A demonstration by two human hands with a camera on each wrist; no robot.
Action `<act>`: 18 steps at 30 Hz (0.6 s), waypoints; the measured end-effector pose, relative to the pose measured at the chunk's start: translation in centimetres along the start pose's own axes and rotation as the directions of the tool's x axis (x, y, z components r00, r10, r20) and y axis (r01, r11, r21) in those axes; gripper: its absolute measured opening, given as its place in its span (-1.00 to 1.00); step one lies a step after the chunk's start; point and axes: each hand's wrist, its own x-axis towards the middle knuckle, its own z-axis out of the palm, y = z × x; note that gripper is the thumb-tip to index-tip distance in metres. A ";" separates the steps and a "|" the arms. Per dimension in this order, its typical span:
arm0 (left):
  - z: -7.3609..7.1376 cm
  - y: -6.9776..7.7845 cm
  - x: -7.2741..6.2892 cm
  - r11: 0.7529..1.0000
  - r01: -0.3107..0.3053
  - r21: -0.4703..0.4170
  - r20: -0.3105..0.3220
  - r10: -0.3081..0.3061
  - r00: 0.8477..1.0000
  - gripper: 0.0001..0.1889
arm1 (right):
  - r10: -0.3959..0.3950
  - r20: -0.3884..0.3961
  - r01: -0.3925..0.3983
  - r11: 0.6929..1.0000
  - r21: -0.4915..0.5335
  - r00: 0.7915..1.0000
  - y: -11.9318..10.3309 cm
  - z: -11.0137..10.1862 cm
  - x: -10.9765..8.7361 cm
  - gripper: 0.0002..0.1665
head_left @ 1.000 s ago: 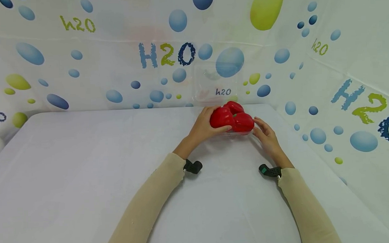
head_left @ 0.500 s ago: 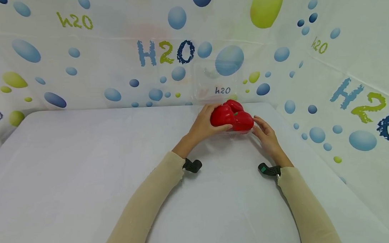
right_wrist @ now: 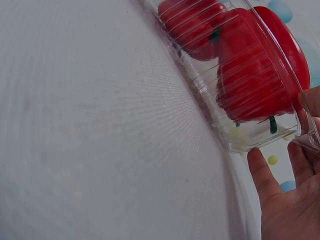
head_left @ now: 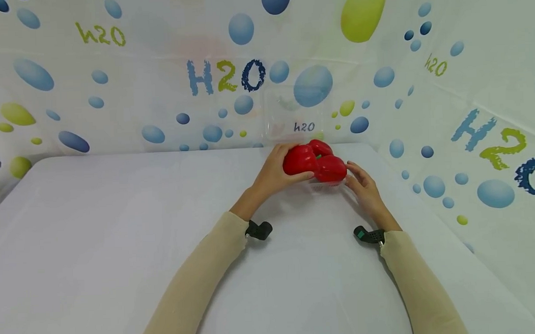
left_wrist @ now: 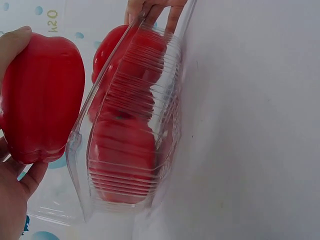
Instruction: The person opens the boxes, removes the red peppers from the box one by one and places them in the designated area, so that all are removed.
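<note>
My left hand [head_left: 272, 169] grips a red bell pepper [left_wrist: 45, 97] from the side, thumb toward me in the head view. This pepper is just outside the rim of a clear plastic clamshell container [left_wrist: 74, 150] in the left wrist view. Inside the ribbed tub lie more red bell peppers [left_wrist: 122, 160], with green stems visible in the right wrist view. At the tub's right end, my right hand [head_left: 366, 193] holds the rim, thumb at the edge and fingertips [right_wrist: 256, 157] against the outside. The clear lid [head_left: 287, 112] stands raised behind the peppers.
The container rests near the far edge of a white-covered table [head_left: 119, 241]. Close behind rises a white backdrop [head_left: 156, 23] printed with blue and green drops, and another printed sheet [head_left: 446, 92] runs along the right side. Both wrists wear small black cameras [head_left: 259, 230].
The left hand and its pepper have shifted slightly left, uncovering more of the green stem beside it. The right hand stays at the container's end. The head view has moved a little.
</note>
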 end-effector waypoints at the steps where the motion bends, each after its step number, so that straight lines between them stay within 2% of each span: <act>1: -0.1 0.0 0.0 1.000 0.000 0.000 -0.001 0.000 1.000 -0.19 | -0.001 -0.003 0.001 1.000 0.000 1.000 0.3 -0.1 0.2 -0.39; 7: -0.3 -0.2 -0.2 1.000 0.008 0.002 0.007 -0.008 1.000 -0.18 | 0.004 -0.013 -0.004 1.000 -0.023 1.000 1.4 -0.3 0.5 -0.37; 15: -0.6 -0.1 -0.4 0.999 0.045 -0.005 0.011 -0.045 0.999 -0.16 | -0.015 0.030 0.015 1.000 0.012 0.999 -0.9 -0.1 -0.7 -0.39; 18: -0.7 -0.3 -0.5 0.999 0.040 0.001 0.000 -0.040 0.999 -0.17 | -0.025 0.029 0.025 1.000 0.000 0.999 -0.2 -0.2 -0.3 -0.38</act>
